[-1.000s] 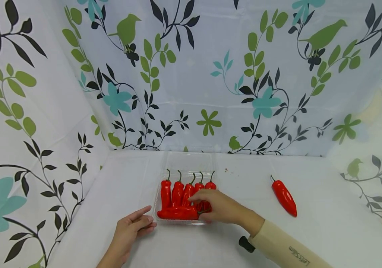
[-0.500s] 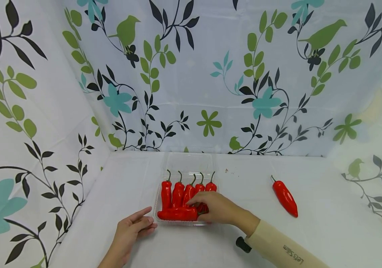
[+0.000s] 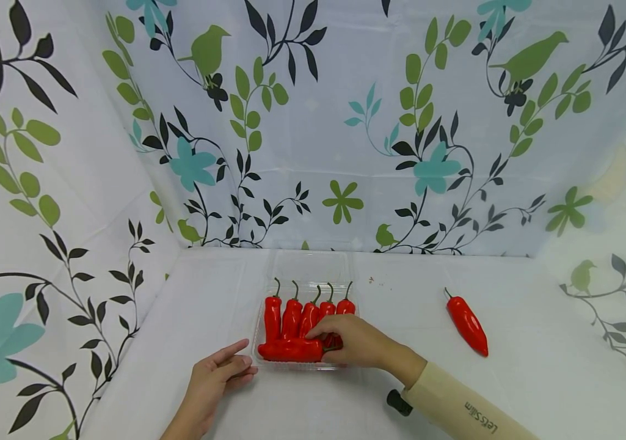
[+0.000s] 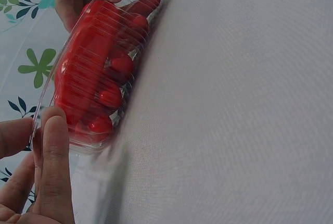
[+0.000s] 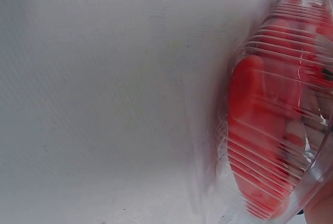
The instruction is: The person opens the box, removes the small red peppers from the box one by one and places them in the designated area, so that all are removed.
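1. Pinching is what your right hand (image 3: 353, 339) does: thumb and fingers curl about the stem end of the crosswise red pepper (image 3: 291, 351), its stem showing between them; how firmly they press, you cannot tell from these views
2. Your left hand (image 3: 214, 376) has its fingers spread and extended, and in the left wrist view their tips touch the rim at one end of the clear plastic container (image 3: 307, 366)
3. That crosswise red pepper lies inside the container, along the wall nearest you, its tip to your left and its stem to your right
4. Just beyond it, in the same container, you have a row of five red peppers (image 3: 291, 318), side by side, green stems pointing away from you; your right hand partly covers the rightmost ones
5. Behind the row, the clear lid (image 3: 309, 266) lies folded back on the white table cover (image 3: 406, 305)
6. Well apart, to your right, one loose red pepper (image 3: 466, 326) rests on the cover, slanted, stem pointing away
7. Your right arm wears a cream sleeve (image 3: 455, 400) with dark lettering, a black object (image 3: 399, 403) just beside it
8. Beyond everything hangs a patterned cloth (image 3: 340, 153) with leaves, flowers and birds
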`<state>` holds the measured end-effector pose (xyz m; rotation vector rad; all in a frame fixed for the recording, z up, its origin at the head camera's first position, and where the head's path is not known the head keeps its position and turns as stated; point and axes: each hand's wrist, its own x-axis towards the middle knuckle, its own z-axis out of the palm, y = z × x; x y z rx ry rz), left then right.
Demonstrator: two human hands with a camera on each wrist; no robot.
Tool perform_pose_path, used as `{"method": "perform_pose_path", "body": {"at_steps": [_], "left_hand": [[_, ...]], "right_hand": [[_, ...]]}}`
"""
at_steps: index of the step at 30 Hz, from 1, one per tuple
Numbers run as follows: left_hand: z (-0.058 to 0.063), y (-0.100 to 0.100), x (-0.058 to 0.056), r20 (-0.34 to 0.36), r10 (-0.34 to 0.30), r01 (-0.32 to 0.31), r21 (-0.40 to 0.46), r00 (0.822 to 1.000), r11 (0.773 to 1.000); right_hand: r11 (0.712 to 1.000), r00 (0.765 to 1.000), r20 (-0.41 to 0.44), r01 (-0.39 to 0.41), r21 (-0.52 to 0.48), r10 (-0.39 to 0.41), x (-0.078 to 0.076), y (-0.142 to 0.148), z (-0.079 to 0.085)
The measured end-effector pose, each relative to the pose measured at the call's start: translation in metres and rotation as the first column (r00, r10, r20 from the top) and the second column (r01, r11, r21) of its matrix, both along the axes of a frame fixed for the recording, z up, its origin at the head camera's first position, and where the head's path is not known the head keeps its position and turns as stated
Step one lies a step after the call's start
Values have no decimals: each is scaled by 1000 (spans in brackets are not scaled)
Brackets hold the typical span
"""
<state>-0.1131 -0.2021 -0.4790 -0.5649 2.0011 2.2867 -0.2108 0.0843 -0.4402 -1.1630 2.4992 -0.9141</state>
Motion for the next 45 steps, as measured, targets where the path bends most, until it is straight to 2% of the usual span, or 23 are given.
{"method": "perform_pose_path", "body": {"at_steps": [13,26,32,36,45], "left_hand": [[0,-1,0,3,-1,1,16,1000,1000],[0,-2,0,-5,-13,14,43,1000,999],[0,-2,0,-5,-17,17,43,1000,999],[-1,-3,0,-6,-16,16,43,1000,999],[-1,-3,0,-6,-13,13,37,1000,999]], "right_hand": [[992,993,121,20,-126,-5,0,3,-1],[957,995,91,70,-281,-46,-3,8,-2],[934,984,150,141,-328,-95,-3,11,-2],[915,980,151,174,-363,-127,-4,14,-1],[850,977,152,206,-485,-150,-6,16,3]]}}
